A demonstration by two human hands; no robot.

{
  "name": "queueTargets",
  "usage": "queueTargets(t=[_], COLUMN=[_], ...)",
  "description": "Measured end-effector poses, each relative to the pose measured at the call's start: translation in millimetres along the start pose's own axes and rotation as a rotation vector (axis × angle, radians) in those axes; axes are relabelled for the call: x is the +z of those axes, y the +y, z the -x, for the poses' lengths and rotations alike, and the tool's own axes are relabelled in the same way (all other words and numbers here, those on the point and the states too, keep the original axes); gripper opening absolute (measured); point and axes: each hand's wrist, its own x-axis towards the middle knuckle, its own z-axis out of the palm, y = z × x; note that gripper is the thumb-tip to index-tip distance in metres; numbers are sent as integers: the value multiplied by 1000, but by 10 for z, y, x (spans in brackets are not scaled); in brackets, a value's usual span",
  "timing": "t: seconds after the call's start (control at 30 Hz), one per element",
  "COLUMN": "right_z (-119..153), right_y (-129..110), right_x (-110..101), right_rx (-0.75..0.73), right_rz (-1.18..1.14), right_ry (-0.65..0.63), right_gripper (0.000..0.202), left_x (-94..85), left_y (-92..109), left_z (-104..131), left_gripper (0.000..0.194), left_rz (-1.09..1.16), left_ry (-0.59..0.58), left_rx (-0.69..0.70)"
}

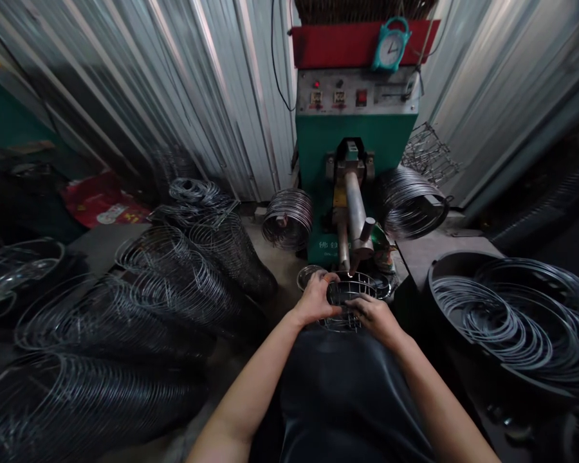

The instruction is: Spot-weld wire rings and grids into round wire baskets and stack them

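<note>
A round wire basket frame [340,326] is held at the electrodes of a green machine [313,161]. My left hand [318,299] is closed on the left side of this frame, thumb and fingers curved round its wires. On its right side, my right hand [372,315] grips the near part, its fingers pointing inward and left. A small bright glow shows at the lower electrode tip [346,265], just above the frame's far rim. The metal arm [356,206] of the machine reaches toward me above the frame. Some wires are hidden behind my fingers.
Stacks of wire rings [174,283] stand at the left. A black tub [434,283] at the right holds wire rings [496,315]. Coils of rings hang beside the machine, left [288,218] and right [410,202]. A turquoise clock [390,46] hangs above the control panel [357,90].
</note>
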Motion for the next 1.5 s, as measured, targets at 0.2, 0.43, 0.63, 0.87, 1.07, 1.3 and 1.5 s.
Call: queueTargets(t=[0.2,0.43,0.63,0.87,1.07,1.3,1.5], right_z=[-57,-49,-78,2,-18,-62,-96], right_y=[53,25,55,71,92,142,133], right_x=[-31,-71,-89,-17,11,27,-19], right_rx=[6,-14,-29,-44,-50,-33,-27], right_rz=[-33,-27,-2,-25,-8,-15,-54], right_ry=[27,16,47,96,85,121,105], right_gripper=[21,21,20,17,18,17,15], left_x=[-34,-41,-22,-1,-2,36,24], left_y=[36,101,77,105,55,26,32], left_z=[-87,-35,-90,-27,-42,-75,-86], left_gripper=[62,61,61,63,61,64,65], left_rz=[-14,-12,-9,-52,-46,-71,-97], left_ry=[-11,10,8,12,-2,-32,-51], left_rx=[0,-30,-34,-24,-3,-65,-92])
